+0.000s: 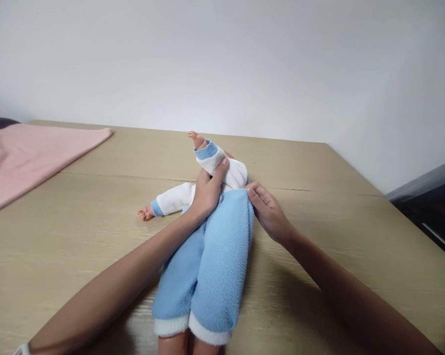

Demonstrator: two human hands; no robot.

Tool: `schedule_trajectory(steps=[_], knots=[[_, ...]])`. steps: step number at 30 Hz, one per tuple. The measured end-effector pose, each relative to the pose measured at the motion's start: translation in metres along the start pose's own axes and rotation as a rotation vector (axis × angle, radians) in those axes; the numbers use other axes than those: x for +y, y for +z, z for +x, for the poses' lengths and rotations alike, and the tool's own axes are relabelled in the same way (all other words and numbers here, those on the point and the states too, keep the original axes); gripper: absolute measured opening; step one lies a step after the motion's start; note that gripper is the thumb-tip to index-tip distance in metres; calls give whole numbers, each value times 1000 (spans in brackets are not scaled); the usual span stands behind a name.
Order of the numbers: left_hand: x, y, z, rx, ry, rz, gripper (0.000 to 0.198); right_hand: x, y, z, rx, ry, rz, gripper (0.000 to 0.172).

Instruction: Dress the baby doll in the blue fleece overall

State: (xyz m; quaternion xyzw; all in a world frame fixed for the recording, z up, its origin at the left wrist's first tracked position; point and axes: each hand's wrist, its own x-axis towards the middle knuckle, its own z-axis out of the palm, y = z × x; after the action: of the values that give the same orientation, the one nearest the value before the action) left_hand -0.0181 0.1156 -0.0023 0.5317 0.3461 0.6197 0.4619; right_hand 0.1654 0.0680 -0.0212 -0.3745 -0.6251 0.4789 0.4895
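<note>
A baby doll (145, 213) lies on the table with its legs toward me. It wears a white fleece top (176, 198) with blue cuffs and light blue fleece pants (222, 256) with white hems. My left hand (207, 192) is closed around the doll's upper body, the thumb over the white sleeve of its raised arm. At the right side of the waist, my right hand (269, 209) pinches the edge of the pants between thumb and fingers. The doll's head is mostly hidden behind the raised arm.
The wooden table (341, 236) has a seam across it and meets a pale wall at the back. A pink cloth (33, 158) lies at the left, with something dark behind it. A black object (433, 207) stands beyond the right table edge.
</note>
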Motion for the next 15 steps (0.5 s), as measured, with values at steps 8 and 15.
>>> schedule_trajectory(steps=[8,15], knots=[[-4,-1,0,-4,3,-7,43,-26,3,-4,-90,-82,-226,40],[-1,0,-1,4,-15,-34,44,-41,5,-10,-128,-71,-209,31]])
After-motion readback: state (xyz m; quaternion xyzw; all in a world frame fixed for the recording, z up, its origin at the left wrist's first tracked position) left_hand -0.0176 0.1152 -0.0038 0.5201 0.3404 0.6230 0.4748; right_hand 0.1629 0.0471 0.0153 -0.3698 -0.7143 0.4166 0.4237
